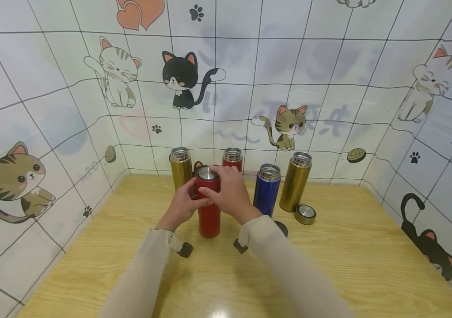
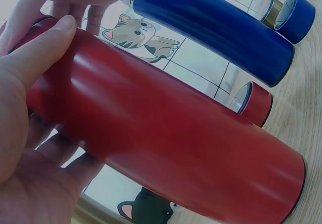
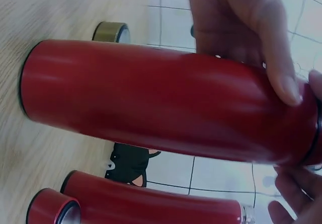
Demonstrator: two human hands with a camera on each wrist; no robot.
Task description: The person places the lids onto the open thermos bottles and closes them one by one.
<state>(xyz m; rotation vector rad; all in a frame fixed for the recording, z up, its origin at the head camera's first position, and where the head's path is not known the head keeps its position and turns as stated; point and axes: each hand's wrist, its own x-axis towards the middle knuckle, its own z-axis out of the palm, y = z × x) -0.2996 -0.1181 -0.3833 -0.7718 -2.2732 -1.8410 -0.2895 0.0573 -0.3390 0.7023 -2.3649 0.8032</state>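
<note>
Wood-grain table (image 1: 369, 260); left grip (image 1: 184, 204), right grip (image 1: 231, 191) on red flask (image 1: 209, 221).

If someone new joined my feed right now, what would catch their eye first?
First, the red bottle in front, with the left hand gripping its upper body and the right hand on its lid. Farther back stand a blue bottle, a second red bottle and two gold bottles, all open-topped. Cartoon cats on the wall behind stand out too.
</note>
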